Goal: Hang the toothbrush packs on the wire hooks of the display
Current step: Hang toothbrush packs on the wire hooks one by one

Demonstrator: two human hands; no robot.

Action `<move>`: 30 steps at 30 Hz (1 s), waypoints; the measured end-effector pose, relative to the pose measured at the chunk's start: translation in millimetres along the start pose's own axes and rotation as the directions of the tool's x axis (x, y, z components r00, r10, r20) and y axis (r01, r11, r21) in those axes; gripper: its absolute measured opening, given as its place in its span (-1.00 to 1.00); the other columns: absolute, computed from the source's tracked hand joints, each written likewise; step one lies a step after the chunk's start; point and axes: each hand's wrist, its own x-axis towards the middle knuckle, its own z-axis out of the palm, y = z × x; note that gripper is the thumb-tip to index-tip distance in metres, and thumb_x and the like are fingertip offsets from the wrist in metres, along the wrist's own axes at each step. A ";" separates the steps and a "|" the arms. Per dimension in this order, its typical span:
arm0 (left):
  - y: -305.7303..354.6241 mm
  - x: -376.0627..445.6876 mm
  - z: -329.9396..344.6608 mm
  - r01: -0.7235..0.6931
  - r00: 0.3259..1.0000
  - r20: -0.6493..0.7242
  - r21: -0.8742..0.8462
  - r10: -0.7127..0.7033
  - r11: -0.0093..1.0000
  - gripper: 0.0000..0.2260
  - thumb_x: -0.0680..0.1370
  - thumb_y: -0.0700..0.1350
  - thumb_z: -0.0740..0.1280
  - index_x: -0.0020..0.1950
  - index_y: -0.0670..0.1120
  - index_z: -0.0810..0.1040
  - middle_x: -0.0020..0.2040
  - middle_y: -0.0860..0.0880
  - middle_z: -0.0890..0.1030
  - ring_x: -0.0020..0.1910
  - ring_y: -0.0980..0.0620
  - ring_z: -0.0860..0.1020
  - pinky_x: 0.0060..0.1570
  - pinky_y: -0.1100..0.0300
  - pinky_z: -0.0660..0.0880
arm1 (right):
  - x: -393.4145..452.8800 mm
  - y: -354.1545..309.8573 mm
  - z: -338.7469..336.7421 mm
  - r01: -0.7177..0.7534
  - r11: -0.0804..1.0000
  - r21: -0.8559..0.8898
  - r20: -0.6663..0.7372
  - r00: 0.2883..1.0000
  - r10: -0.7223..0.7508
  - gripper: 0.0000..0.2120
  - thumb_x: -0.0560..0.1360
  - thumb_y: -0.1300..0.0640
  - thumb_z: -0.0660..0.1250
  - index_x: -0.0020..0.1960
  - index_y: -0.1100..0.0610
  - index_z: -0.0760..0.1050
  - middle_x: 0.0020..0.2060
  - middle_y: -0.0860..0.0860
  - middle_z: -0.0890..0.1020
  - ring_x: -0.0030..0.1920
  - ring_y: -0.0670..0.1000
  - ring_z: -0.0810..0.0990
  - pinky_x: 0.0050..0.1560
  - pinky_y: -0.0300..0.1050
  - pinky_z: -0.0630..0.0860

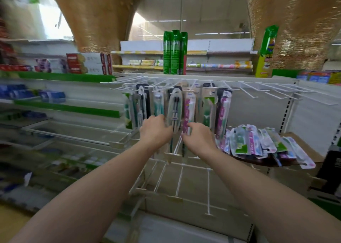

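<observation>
Behind both hands (155, 130) — hanging packs' (174, 108) lower ends hidden.

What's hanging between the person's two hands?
In the head view, one pale green pack with dark toothbrushes hangs between the left hand and right hand, beside a pink pack.

Both hands (155, 130) at hung toothbrush packs (175, 106)
</observation>
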 end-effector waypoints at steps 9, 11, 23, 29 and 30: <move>-87.6 41.4 -21.6 -0.039 0.999 -0.005 0.015 0.039 0.999 -0.67 0.56 0.05 0.33 0.27 -0.05 0.57 0.20 -0.15 0.60 0.22 -0.21 0.54 0.13 -0.04 0.50 | 21.2 -69.8 63.8 -0.041 0.999 0.008 -0.012 0.999 0.041 -0.65 0.55 0.04 0.39 0.31 0.11 0.58 0.19 0.10 0.65 0.20 0.17 0.60 0.14 0.01 0.54; -100.3 47.5 -25.4 -0.036 0.999 -0.001 0.009 0.036 0.999 -0.65 0.57 0.05 0.34 0.31 -0.04 0.57 0.23 -0.15 0.60 0.23 -0.19 0.54 0.13 -0.01 0.48 | 26.9 -81.1 73.3 -0.066 0.998 0.009 -0.010 0.998 0.066 -0.67 0.55 0.04 0.39 0.28 0.11 0.58 0.17 0.09 0.66 0.18 0.16 0.61 0.12 0.00 0.54; -148.2 92.5 -26.8 0.043 0.999 0.013 -0.160 -0.041 0.986 -0.68 0.56 0.00 0.38 0.28 -0.09 0.60 0.19 -0.14 0.65 0.19 -0.18 0.57 0.15 -0.01 0.54 | 71.7 -113.3 119.6 -0.067 0.998 -0.008 0.001 0.998 0.067 -0.63 0.57 0.03 0.37 0.34 0.12 0.54 0.21 0.08 0.64 0.24 0.15 0.58 0.18 0.04 0.52; -170.5 118.3 -31.6 0.093 0.995 -0.007 -0.177 -0.095 0.980 -0.63 0.56 0.00 0.39 0.35 -0.06 0.57 0.13 -0.09 0.65 0.10 -0.13 0.60 0.10 -0.07 0.60 | 116.4 -119.4 141.8 -0.030 0.999 0.034 0.042 0.999 0.028 -0.55 0.58 -0.01 0.36 0.42 0.13 0.48 0.28 0.08 0.61 0.25 0.13 0.57 0.17 -0.02 0.51; -175.4 123.6 -32.8 0.105 0.994 -0.013 -0.173 -0.109 0.979 -0.61 0.56 0.00 0.38 0.37 -0.07 0.56 0.16 -0.11 0.63 0.12 -0.13 0.59 0.12 -0.08 0.59 | 122.1 -121.1 147.7 -0.030 0.998 0.053 0.046 0.999 0.027 -0.55 0.57 -0.01 0.36 0.42 0.13 0.48 0.27 0.08 0.61 0.22 0.13 0.58 0.15 -0.04 0.51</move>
